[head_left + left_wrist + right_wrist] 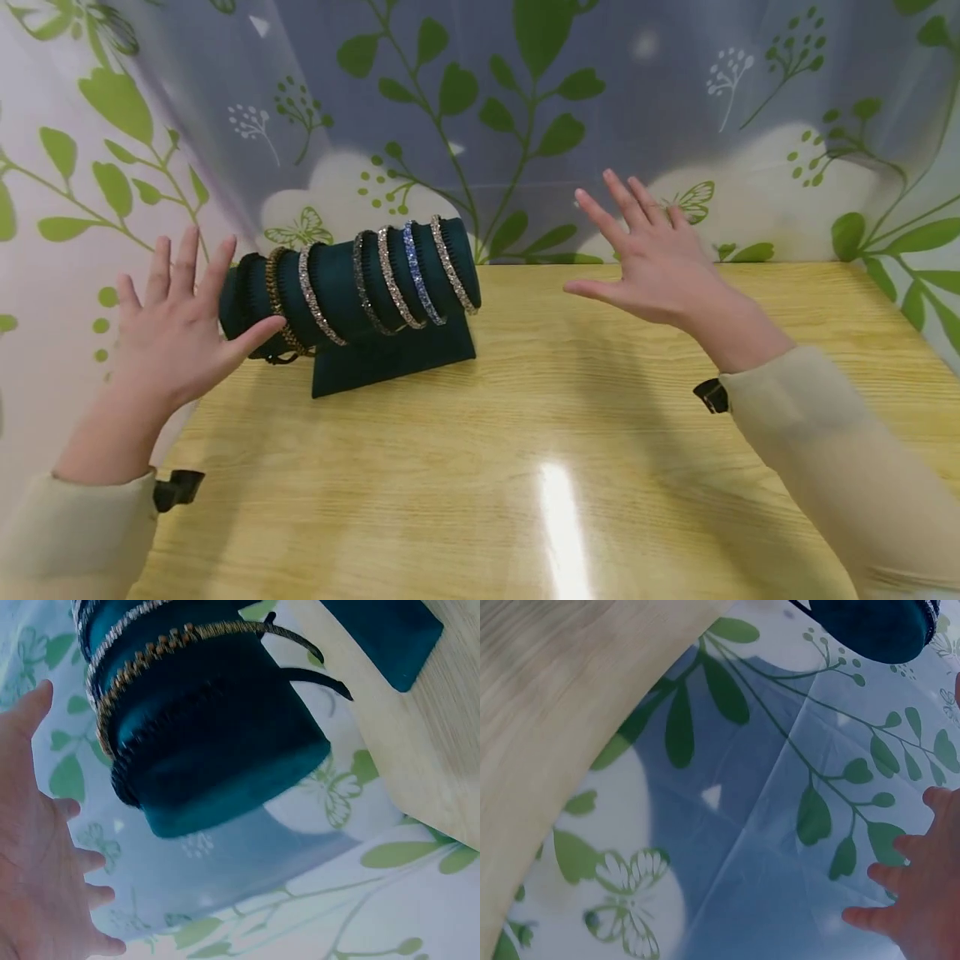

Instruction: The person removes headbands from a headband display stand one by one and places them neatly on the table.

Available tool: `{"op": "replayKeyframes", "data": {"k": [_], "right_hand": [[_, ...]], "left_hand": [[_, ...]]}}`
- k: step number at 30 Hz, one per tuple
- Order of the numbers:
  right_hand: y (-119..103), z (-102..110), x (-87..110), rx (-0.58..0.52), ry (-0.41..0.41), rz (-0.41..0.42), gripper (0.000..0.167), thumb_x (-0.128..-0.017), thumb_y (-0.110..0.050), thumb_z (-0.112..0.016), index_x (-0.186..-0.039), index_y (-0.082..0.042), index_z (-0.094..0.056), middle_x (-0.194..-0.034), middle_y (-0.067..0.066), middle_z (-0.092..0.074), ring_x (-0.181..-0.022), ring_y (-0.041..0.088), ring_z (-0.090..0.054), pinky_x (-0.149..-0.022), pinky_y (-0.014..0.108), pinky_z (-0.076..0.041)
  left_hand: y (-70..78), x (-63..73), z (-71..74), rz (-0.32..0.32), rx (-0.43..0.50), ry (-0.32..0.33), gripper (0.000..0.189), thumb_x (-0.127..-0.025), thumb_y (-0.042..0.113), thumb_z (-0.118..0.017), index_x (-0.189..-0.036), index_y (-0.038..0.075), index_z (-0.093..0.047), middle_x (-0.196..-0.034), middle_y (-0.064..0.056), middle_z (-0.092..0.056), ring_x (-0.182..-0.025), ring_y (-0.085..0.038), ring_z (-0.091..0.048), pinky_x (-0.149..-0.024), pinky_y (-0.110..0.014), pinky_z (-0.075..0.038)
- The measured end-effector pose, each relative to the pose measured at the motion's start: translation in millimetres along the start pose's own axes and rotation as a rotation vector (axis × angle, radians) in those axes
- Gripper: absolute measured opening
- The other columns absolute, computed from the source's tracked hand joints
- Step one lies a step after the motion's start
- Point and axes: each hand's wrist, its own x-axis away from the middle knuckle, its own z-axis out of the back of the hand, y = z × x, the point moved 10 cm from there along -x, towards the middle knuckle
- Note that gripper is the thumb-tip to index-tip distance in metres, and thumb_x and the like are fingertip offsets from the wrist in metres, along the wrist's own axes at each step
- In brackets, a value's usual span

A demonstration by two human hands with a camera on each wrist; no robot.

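While both your hands hover spread and empty, your left hand (176, 333) sits just beside the headband stand (352, 292), lying lengthwise near the table's (525, 467) far left corner; your right hand (652, 254) is well apart

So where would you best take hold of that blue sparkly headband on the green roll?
Probably at the top of its arch, from above. The blue headband wraps over the dark green roll with its open ends pointing down at the back, so a pinch at the crown could lift it up and off, clear of the close silver neighbours.
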Motion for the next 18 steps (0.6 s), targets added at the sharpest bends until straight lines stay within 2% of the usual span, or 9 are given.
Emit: {"op": "replayKeyframes", "data": {"k": [5,8,11,14,18], "right_hand": [[-8.1,-11.9,-17.6,-0.086,-0.044,0.023,0.095,-0.089,-0.073,-0.044,-0.156,-0.029,0.006,-0.160,0.000,0.017,-0.146,0.030,0.007,-0.107,0.066,-0.009],[-14.1,-17.5,-27.5,-0.124,-0.064,0.040,0.096,-0.088,-0.073,-0.046,-0.156,-0.030,0.007,-0.160,0.000,0.015,-0.147,0.031,0.004,-0.108,0.065,-0.009],[-21.8,-22.0,-36.6,-0.170,-0.082,0.065,0.097,-0.087,-0.072,-0.048,-0.156,-0.031,0.006,-0.160,-0.001,0.014,-0.146,0.035,0.000,-0.109,0.064,-0.010],[-31.0,-23.7,-46.1,-0.216,-0.088,0.089,0.099,-0.085,-0.072,-0.052,-0.156,-0.031,0.004,-0.161,-0.001,0.011,-0.145,0.039,-0.005,-0.109,0.062,-0.012],[-44.7,-23.7,-58.3,-0.272,-0.097,0.114,0.101,-0.083,-0.072,-0.056,-0.156,-0.033,0.002,-0.161,-0.002,0.009,-0.145,0.038,-0.009,-0.110,0.060,-0.017]], "left_hand": [[-16.2,-0.2,-4.7,-0.022,0.143,0.001,0.092,-0.094,0.063,-0.046,-0.157,0.019,0.006,-0.160,-0.012,0.016,-0.144,-0.036,0.017,-0.102,-0.071,0.006],[-23.8,-1.8,-7.8,-0.056,0.269,0.002,0.089,-0.096,0.054,-0.050,-0.157,0.017,0.004,-0.160,-0.014,0.012,-0.144,-0.037,0.015,-0.103,-0.070,0.006],[-29.5,-2.2,-12.2,-0.094,0.433,-0.020,0.085,-0.098,0.041,-0.055,-0.157,0.018,0.002,-0.160,-0.016,0.007,-0.144,-0.038,0.011,-0.106,-0.067,0.005],[-36.1,-0.9,-18.3,-0.100,0.603,-0.070,0.086,-0.096,0.027,-0.060,-0.157,0.024,0.000,-0.161,-0.012,0.004,-0.144,-0.039,0.007,-0.106,-0.067,0.001],[-47.0,1.9,-27.6,-0.037,0.728,-0.150,0.093,-0.092,0.020,-0.067,-0.155,0.040,-0.002,-0.162,-0.002,0.003,-0.144,-0.040,0.003,-0.101,-0.073,-0.005]]}}
